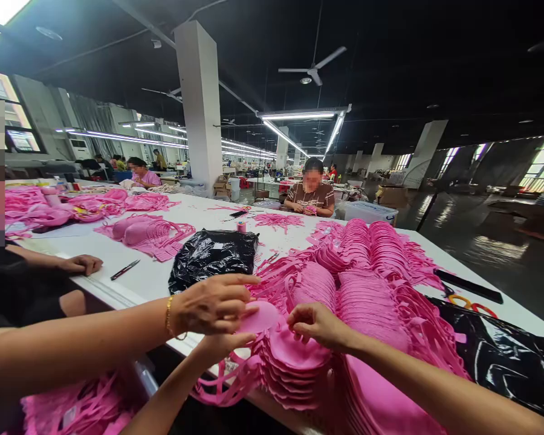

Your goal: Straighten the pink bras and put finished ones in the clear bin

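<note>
My left hand (222, 345) comes up from below, partly covered by a co-worker's hand (215, 305) with a gold bracelet. Its fingers are closed on a thin pink oval bra pad (263, 316); the co-worker's fingers overlap the same spot. Just right of the pad, my right hand (317, 325) has its fingers curled and pinched over the nearest pink bra cups (294, 350). Anything between those fingertips is too small to make out. Nested rows of pink bras (372, 302) with loose straps lie beneath and beyond both hands.
A black plastic bag (215, 257) lies ahead, another black bag (503, 350) at right. Scissors (471, 305) with orange and red handles are near it. A snipper (125, 270), a pink thread spool (241, 227) and more bras (147, 232) sit on the white table (158, 275). A person works opposite.
</note>
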`<state>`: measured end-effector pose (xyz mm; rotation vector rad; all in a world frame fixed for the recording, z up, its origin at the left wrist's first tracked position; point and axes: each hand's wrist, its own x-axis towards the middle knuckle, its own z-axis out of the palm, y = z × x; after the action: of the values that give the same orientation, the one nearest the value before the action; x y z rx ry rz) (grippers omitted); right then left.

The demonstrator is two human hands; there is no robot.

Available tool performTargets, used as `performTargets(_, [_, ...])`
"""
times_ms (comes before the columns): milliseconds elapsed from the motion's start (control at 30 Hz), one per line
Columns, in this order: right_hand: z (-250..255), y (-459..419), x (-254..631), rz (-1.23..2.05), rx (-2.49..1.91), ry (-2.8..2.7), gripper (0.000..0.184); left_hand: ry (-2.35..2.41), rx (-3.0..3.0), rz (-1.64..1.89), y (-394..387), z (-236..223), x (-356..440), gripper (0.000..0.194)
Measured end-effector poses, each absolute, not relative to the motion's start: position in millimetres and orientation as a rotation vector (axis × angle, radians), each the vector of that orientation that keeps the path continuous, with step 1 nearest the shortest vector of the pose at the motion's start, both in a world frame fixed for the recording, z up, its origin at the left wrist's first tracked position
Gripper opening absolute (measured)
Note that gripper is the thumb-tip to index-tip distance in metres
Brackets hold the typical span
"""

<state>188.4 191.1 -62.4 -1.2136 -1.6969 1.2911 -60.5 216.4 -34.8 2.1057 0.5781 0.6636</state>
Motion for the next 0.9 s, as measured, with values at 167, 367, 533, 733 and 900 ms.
performTargets(167, [-63,185,196,1.199,-1.245,-1.797,0.021,0.803,1.886,0.962,215,-76,-60,0.048])
performTargets(367, [-56,182,192,1.172,-1.150,-1.714,0.034,0.790,1.982,0.962,219,-54,-56,0.042])
performTargets(533, [-48,184,175,1.149,-0.959,-1.671,0.041,0.750,2.035,0.956,214,-42,-52,0.041])
performTargets(733, [-52,185,169,1.126,-0.869,-1.688,0.034,0.700,2.081,0.897,206,-42,-45,0.047])
performTargets(900, [-53,185,169,1.011,-0.838,-1.722,0.034,0.702,2.173,0.896,204,-37,-41,0.054])
